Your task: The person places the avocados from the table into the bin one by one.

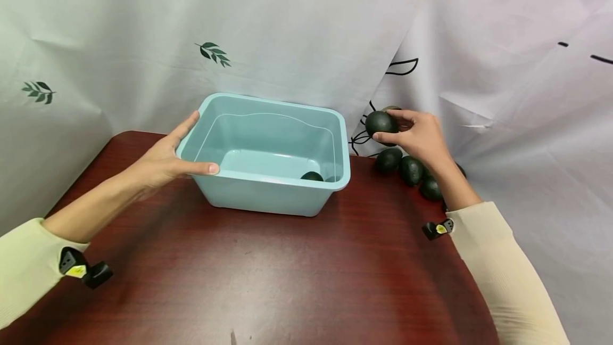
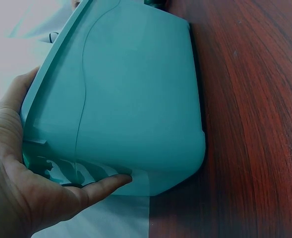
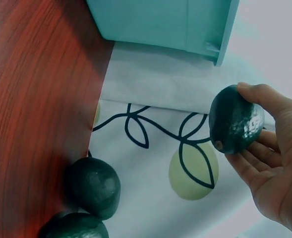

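A light blue-green plastic tub (image 1: 268, 193) stands on the table, with one dark green avocado (image 1: 312, 175) partly showing inside, by its near right corner. My left hand (image 1: 160, 161) holds the tub's left end at the rim. In the left wrist view its thumb lies over the rim and the fingers (image 2: 106, 188) reach beneath it against the wall. To the right of the tub, my right hand (image 1: 421, 134) pinches another avocado (image 3: 235, 120) between thumb and fingers, raised above the table.
Several more avocados (image 1: 411, 170) lie at the table's right edge, below my right hand and partly behind the forearm. A white curtain (image 1: 287, 31) with leaf prints hangs behind the dark red wooden table (image 1: 268, 276). Each wrist carries a small black camera (image 1: 438, 229).
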The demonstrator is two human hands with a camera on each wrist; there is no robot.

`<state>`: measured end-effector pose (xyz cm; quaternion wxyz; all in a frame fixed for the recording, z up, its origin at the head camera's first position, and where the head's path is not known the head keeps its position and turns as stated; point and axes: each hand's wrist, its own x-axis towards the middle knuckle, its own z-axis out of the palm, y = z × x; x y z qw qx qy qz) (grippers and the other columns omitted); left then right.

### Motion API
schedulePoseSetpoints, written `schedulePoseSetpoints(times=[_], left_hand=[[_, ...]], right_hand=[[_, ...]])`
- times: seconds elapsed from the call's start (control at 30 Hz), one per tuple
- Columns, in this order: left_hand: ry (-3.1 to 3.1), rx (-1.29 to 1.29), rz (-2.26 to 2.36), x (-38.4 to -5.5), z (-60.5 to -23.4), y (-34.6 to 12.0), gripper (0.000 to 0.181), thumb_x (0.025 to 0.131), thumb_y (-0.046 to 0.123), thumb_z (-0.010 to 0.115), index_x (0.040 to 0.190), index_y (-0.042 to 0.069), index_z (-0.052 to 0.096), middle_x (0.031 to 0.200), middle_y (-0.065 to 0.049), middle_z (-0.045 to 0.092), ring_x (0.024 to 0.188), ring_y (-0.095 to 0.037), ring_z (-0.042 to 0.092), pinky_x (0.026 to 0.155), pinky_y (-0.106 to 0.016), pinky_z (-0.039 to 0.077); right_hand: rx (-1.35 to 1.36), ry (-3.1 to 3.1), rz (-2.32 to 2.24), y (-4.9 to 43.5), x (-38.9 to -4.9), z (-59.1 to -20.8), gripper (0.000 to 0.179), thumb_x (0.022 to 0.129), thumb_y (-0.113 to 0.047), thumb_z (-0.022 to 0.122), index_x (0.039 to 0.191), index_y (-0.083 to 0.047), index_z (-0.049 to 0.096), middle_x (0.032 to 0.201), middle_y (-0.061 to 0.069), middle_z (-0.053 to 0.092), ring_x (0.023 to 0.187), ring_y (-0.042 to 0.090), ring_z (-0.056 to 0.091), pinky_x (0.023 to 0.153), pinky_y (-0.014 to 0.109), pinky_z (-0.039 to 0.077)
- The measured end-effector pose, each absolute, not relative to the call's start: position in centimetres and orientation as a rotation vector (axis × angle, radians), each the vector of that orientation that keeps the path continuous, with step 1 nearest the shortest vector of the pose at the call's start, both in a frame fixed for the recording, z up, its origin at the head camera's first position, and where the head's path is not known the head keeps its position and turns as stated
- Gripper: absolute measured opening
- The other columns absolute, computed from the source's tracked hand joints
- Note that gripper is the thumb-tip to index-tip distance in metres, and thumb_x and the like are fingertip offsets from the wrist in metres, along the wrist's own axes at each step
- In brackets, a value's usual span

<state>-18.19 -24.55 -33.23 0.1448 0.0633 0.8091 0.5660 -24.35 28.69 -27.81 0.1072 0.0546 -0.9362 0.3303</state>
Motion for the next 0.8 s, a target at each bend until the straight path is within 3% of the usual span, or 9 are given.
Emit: schedulePoseSetpoints(times=[0.37, 0.47, 0.67, 0.8], left_hand=[[2.324, 0.178, 1.644, -18.2, -33.3, -24.7, 0.130, 0.097, 0.022, 0.090, 0.178, 0.052, -0.007, 0.187, -0.007, 0.023, 0.152, -0.036, 0.047, 0.095, -0.026, 0.061], [2.324, 0.176, 1.643, -18.2, -33.3, -24.7, 0.130, 0.097, 0.022, 0.090, 0.178, 0.052, -0.007, 0.187, -0.007, 0.022, 0.152, -0.036, 0.047, 0.095, -0.026, 0.061], [2.334, 0.174, 1.637, -18.2, -33.3, -24.7, 0.130, 0.097, 0.023, 0.090, 0.178, 0.051, -0.007, 0.187, -0.006, 0.022, 0.151, -0.035, 0.047, 0.096, -0.025, 0.061], [2.335, 0.175, 1.639, -18.1, -33.3, -24.6, 0.130, 0.097, 0.023, 0.090, 0.179, 0.051, -0.007, 0.187, -0.005, 0.021, 0.151, -0.034, 0.046, 0.096, -0.025, 0.061]], right_hand=[[0.233, -2.722, 0.998, 27.2, -24.9, -26.9, 0.071, 0.082, -0.043, 0.103, 0.142, -0.016, 0.080, 0.134, 0.016, 0.083, 0.116, 0.031, 0.083, 0.082, 0.009, 0.052], [0.256, -2.707, 0.996, 26.9, -25.0, -26.8, 0.069, 0.082, -0.042, 0.103, 0.141, -0.015, 0.081, 0.131, 0.016, 0.083, 0.110, 0.024, 0.084, 0.082, 0.009, 0.052], [0.273, -2.691, 1.027, 26.3, -25.3, -26.7, 0.067, 0.081, -0.039, 0.103, 0.139, -0.015, 0.082, 0.130, 0.015, 0.084, 0.093, -0.003, 0.077, 0.083, 0.010, 0.055], [0.284, -2.671, 1.047, 25.9, -25.3, -26.5, 0.065, 0.081, -0.038, 0.103, 0.138, -0.015, 0.082, 0.127, 0.015, 0.085, 0.089, -0.009, 0.074, 0.082, 0.011, 0.055]])
